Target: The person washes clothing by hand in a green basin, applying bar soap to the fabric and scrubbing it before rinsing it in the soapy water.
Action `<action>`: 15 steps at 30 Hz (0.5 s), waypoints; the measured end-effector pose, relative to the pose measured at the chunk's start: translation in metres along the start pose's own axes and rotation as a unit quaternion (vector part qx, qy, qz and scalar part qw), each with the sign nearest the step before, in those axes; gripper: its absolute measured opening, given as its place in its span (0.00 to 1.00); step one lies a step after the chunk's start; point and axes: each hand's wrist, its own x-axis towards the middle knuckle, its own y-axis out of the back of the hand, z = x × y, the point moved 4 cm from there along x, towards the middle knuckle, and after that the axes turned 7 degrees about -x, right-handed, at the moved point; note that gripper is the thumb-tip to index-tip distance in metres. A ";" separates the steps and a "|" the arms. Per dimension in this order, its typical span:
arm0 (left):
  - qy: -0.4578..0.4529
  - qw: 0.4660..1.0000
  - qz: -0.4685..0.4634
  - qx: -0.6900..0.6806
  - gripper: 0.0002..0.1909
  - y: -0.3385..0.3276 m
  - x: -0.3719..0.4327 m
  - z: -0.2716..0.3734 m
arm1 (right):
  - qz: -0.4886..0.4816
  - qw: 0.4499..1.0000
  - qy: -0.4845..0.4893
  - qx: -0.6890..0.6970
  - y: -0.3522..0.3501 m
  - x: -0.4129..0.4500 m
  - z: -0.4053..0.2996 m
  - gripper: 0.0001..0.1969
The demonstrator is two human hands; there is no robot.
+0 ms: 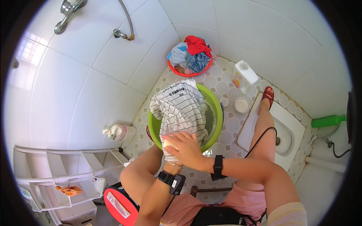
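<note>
A white shirt with dark stripes and lettering (pixel 178 104) drapes over and into a green basin (pixel 217 113) between my knees. Cloudy water shows along the basin's right inner side. My right hand (pixel 188 148) lies over the near end of the shirt, gripping a pale bar that looks like soap (pixel 169 142) against the fabric. Below it, my left hand (pixel 176 163) is mostly covered by the striped cloth and my right hand. Its fingers are hidden, so their pose cannot be made out.
A red basin (pixel 190 75) heaped with clothes stands in the corner. To the right are a white jug (pixel 245 74), a tub of white powder (pixel 242 105) and a squat toilet (pixel 294 124). Leftward are a pump bottle (pixel 120 132), a white rack (pixel 68 176) and a red round seat (pixel 113 209).
</note>
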 end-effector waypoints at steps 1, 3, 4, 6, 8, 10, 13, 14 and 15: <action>0.002 1.000 0.001 -0.004 0.34 0.000 0.000 0.000 | 0.019 1.000 0.019 -0.004 0.001 -0.001 0.001 0.18; 0.005 1.000 0.001 -0.016 0.34 0.000 0.000 -0.001 | 0.055 0.997 0.056 -0.013 0.000 0.003 0.011 0.17; 0.005 1.000 0.002 -0.021 0.35 0.000 0.000 0.000 | 0.065 0.996 0.049 -0.045 -0.003 0.011 0.025 0.18; 0.005 0.999 0.005 -0.037 0.36 -0.001 0.000 0.003 | 0.039 0.999 0.004 -0.002 -0.017 0.030 0.059 0.18; 0.000 0.998 0.007 -0.056 0.36 -0.005 -0.003 0.011 | -0.039 0.979 -0.130 0.149 -0.033 0.045 0.099 0.19; -0.014 0.998 0.015 -0.067 0.37 -0.009 -0.010 0.024 | -0.168 0.836 -0.339 0.398 -0.051 0.048 0.128 0.21; -0.041 0.997 0.043 -0.052 0.36 -0.014 -0.021 0.037 | -0.107 0.713 -0.476 0.504 -0.051 0.051 0.127 0.24; -0.052 0.996 0.045 -0.062 0.35 -0.016 -0.022 0.039 | -0.087 0.740 -0.441 0.499 -0.048 0.055 0.116 0.25; -0.063 0.994 0.047 -0.073 0.34 -0.016 -0.024 0.040 | -0.099 0.777 -0.362 0.506 -0.047 0.060 0.097 0.24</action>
